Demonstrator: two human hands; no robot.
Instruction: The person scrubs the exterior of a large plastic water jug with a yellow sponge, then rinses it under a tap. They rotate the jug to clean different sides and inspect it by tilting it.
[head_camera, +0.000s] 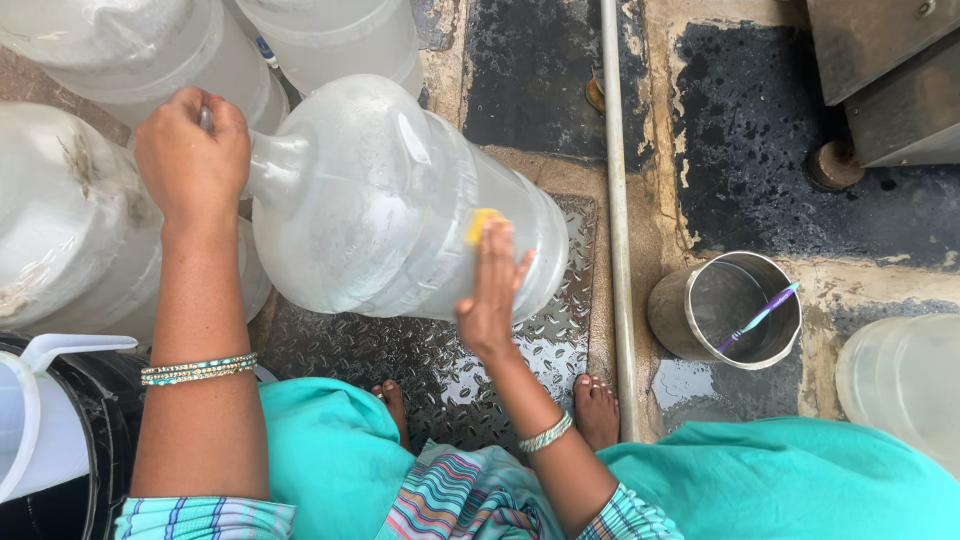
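Soft, even daylight with faint shadows; mild glare on the big clear bottle (400, 200) and wet metal floor plate (400, 350); focus is sharp throughout.

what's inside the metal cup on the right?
Inside the metal cup a purple toothbrush leans against the rim, its handle sticking out. The inner wall looks wet; whether water sits at the bottom cannot be told.
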